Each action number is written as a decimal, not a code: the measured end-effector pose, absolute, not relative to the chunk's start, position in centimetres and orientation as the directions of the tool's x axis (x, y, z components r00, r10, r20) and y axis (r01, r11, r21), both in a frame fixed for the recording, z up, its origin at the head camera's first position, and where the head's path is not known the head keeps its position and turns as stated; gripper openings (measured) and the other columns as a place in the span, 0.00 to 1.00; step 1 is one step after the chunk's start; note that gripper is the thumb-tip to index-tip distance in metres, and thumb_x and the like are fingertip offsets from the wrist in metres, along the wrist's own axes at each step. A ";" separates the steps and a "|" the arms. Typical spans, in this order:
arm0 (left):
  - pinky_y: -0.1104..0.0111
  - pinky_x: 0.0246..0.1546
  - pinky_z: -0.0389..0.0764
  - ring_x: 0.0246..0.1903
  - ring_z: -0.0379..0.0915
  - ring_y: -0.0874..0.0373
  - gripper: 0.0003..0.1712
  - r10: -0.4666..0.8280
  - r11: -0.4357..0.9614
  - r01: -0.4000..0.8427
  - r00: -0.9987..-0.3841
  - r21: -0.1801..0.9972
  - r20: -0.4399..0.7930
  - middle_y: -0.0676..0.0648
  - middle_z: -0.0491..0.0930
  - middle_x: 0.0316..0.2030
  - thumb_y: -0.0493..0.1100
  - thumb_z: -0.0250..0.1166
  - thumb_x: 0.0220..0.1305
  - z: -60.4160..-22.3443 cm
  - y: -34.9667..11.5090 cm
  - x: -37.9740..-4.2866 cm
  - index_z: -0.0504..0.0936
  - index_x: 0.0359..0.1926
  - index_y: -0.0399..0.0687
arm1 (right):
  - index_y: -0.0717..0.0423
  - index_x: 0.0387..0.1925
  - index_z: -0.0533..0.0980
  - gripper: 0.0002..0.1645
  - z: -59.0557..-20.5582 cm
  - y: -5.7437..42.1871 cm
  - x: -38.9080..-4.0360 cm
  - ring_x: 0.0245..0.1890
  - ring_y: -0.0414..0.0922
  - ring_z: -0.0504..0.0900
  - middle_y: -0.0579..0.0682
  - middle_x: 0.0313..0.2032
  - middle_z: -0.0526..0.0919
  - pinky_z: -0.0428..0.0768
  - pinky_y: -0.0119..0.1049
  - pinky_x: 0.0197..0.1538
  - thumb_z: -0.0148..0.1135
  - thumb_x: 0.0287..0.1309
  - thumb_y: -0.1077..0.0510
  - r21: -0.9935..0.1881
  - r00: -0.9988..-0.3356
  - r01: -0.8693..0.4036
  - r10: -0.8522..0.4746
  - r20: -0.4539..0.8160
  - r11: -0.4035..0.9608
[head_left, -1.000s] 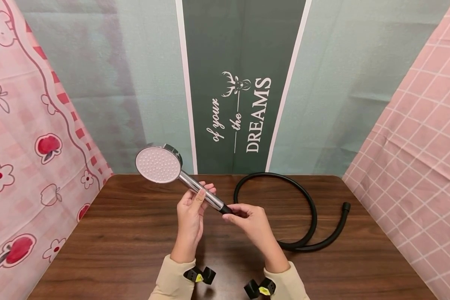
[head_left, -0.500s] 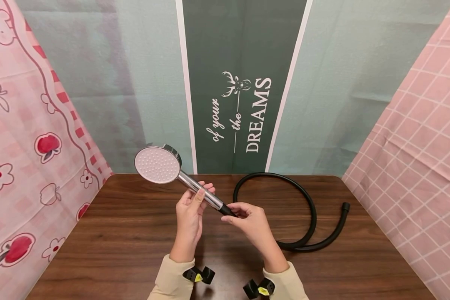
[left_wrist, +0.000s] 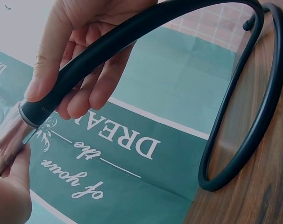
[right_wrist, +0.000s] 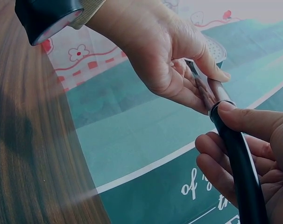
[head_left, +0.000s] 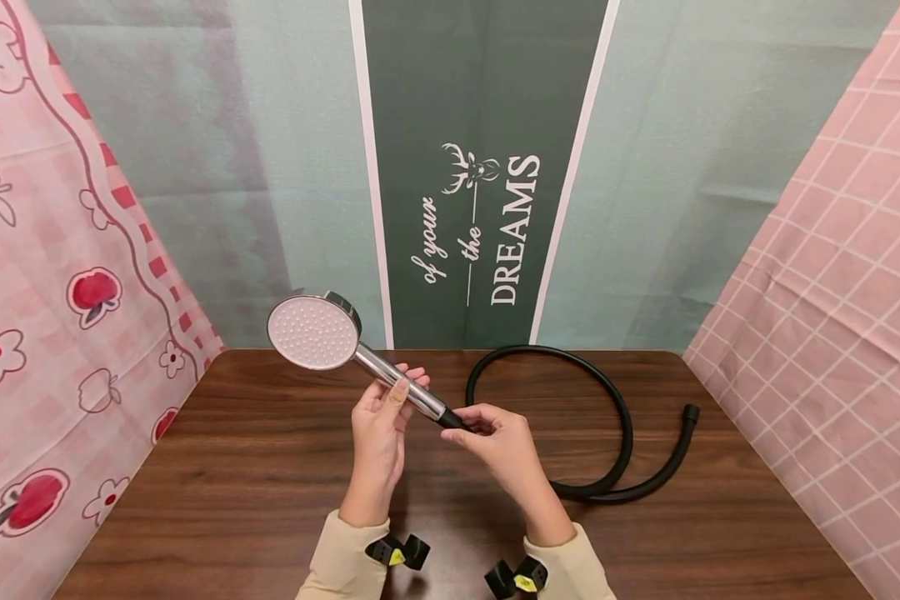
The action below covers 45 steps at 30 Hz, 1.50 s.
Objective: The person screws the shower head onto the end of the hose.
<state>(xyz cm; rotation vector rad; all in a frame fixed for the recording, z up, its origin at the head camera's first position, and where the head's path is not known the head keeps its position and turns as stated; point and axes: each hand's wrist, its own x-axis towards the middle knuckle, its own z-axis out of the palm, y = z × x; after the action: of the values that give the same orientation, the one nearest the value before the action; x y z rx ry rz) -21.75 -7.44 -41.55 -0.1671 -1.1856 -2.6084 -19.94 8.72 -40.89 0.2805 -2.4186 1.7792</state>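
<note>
A chrome shower head [head_left: 313,332] with a pale nozzle face is tilted up to the left above the table. My left hand [head_left: 378,433] holds its chrome handle [head_left: 420,398], thumb on top and fingertips showing behind. At the handle's lower end, my right hand [head_left: 498,437] pinches the black end fitting [left_wrist: 38,111] of a black shower hose [head_left: 622,417]. That fitting meets the chrome handle end to end in both wrist views. From there the hose runs past my right palm and loops on the table; its far end [head_left: 691,414] lies at the right.
The brown wooden table [head_left: 270,500] lies beneath. A teal and dark green cloth [head_left: 487,83] with white lettering stands behind it, and pink patterned cloths [head_left: 37,292] flank both sides. Small black cameras [head_left: 399,551] sit on both wrists.
Both hands keep their hold on the shower head and hose fitting. My right thumb and fingers shift slightly along the fitting; the shower head drifts a little left. The hose loop on the table stays put.
</note>
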 end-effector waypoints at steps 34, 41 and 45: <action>0.68 0.50 0.86 0.40 0.87 0.60 0.13 -0.213 -0.605 0.292 -0.956 0.741 0.203 0.50 0.89 0.38 0.34 0.59 0.71 -41.9 -7.5 -21.9 0.74 0.52 0.30 | 0.62 0.44 0.84 0.17 -41.2 8.8 -20.0 0.34 0.47 0.89 0.59 0.34 0.89 0.89 0.39 0.43 0.72 0.57 0.55 -0.950 -0.967 -0.213 -0.188 0.171 0.229; 0.68 0.50 0.86 0.39 0.87 0.60 0.11 -0.221 -0.605 0.283 -0.958 0.744 0.185 0.50 0.88 0.37 0.34 0.59 0.70 -42.0 -7.6 -22.0 0.76 0.50 0.33 | 0.60 0.43 0.85 0.16 -41.7 8.9 -20.5 0.32 0.45 0.89 0.56 0.32 0.89 0.89 0.36 0.41 0.71 0.58 0.53 -0.938 -0.964 -0.228 -0.197 0.180 0.259; 0.68 0.50 0.86 0.39 0.87 0.60 0.12 -0.218 -0.605 0.281 -0.958 0.745 0.184 0.49 0.88 0.37 0.34 0.59 0.70 -42.0 -7.6 -22.1 0.75 0.51 0.31 | 0.60 0.43 0.85 0.16 -42.0 8.9 -20.6 0.31 0.43 0.89 0.56 0.31 0.89 0.89 0.44 0.43 0.70 0.59 0.52 -0.934 -0.961 -0.241 -0.198 0.192 0.263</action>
<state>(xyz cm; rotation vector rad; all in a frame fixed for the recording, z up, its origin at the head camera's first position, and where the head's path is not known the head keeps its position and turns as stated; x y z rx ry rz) -22.10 -7.64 -42.03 -0.1071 -1.2190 -2.5870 -20.61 8.88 -41.96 0.4286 -2.4675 1.8356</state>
